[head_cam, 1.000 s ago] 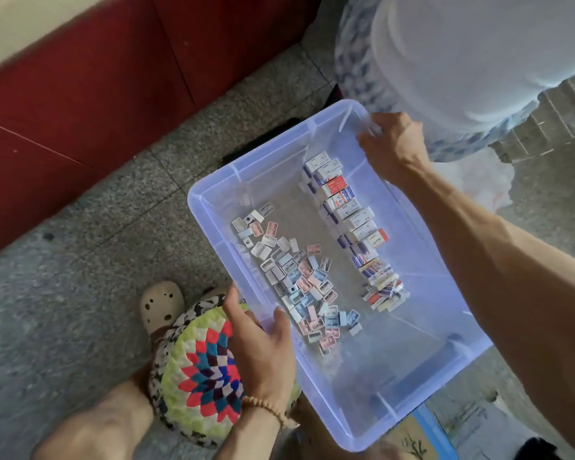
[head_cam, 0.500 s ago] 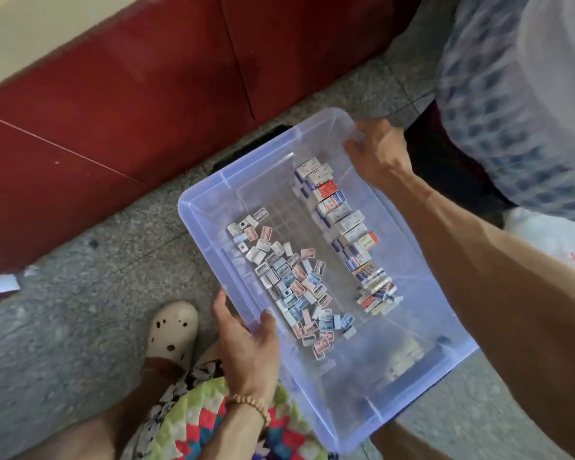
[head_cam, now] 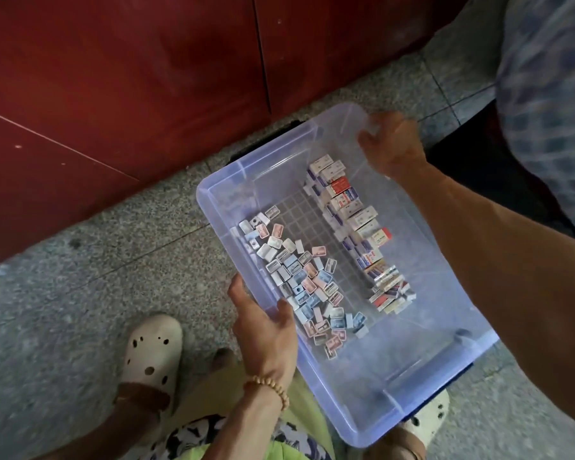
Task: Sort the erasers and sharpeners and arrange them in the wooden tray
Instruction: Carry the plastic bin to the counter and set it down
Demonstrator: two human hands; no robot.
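**Above the stone floor, a bin held by two rims**

Against the left of the view runs a red panelled wall [head_cam: 120, 94], with a speckled stone floor [head_cam: 80, 267] below it and a pale clog [head_cam: 151, 350] on the person's foot. Next comes the left hand [head_cam: 266, 333], bead bracelet [head_cam: 269, 388] at the wrist, fingers curled over the near long rim of the clear plastic bin [head_cam: 412, 423], thumb inside the wall. Within the bin, small sharpeners [head_cam: 299, 277] lie in a loose heap toward the left wall, and boxed erasers [head_cam: 356, 224] sit in a rough row to their right, a bare strip of base between them. Farthest right, the right hand [head_cam: 390, 144] clamps the far corner rim, arm stretched straight across. No wooden tray is in view.

The bin looks tilted, so the likely trouble is sliding: a jolt or steeper angle could run the two groups together. The grips sit on opposite corners, so either hand slipping could twist the bin.
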